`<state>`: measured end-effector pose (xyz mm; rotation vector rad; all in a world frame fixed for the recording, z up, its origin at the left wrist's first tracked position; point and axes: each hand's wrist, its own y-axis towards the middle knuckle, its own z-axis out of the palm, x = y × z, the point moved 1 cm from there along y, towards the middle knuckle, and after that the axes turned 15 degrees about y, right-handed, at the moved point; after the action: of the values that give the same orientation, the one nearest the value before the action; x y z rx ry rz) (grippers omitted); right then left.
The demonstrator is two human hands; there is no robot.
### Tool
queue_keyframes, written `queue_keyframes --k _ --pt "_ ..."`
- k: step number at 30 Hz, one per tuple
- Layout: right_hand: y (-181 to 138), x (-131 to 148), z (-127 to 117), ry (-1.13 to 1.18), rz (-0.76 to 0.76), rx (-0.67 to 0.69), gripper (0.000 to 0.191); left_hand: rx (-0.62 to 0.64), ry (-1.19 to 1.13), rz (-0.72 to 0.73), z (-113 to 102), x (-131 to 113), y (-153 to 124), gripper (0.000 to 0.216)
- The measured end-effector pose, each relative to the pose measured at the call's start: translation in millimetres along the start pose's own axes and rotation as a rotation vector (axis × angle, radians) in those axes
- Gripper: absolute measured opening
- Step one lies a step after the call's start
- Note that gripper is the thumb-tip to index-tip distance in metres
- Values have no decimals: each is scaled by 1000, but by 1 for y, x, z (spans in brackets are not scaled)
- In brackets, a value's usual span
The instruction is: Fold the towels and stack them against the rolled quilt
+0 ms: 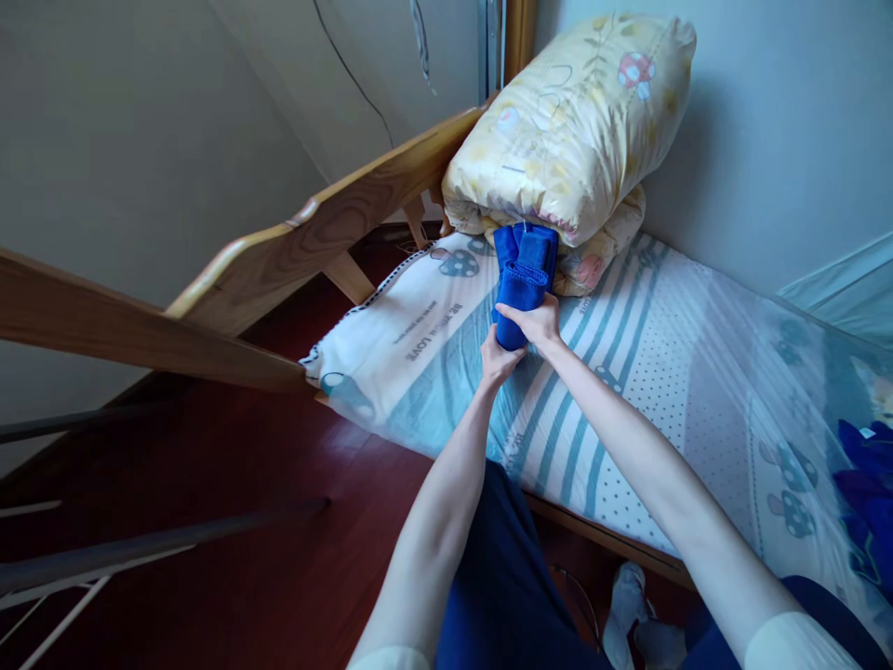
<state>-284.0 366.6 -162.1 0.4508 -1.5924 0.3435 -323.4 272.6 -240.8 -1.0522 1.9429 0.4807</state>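
Note:
Both of my hands are wrapped around a rolled blue towel (525, 285), low over the bed near its head end. My left hand (499, 357) grips the near end from the left side. From the right, my right hand (537, 321) closes over the roll, its thumb lying across the top. Just beyond it, more folded or rolled blue cloth (539, 247) lies against the bundled quilt; whether it touches the held roll I cannot tell. Parts of my fingers are hidden behind the towel.
A large yellow patterned quilt bundle (565, 130) is piled at the head of the bed. Wooden bed rails (335, 219) run along the left. Sheer netting covers part of the patterned sheet (648, 372). Dark blue cloth (869, 484) lies at the right edge.

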Motion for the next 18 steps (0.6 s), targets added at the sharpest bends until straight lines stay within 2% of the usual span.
queue_keyframes --k 8,18 --pt "4 -16 2 40 -27 18 46 -5 5 -12 2 3 1 53" --pt "1 -9 2 14 10 21 52 17 0 -6 7 11 2 56"
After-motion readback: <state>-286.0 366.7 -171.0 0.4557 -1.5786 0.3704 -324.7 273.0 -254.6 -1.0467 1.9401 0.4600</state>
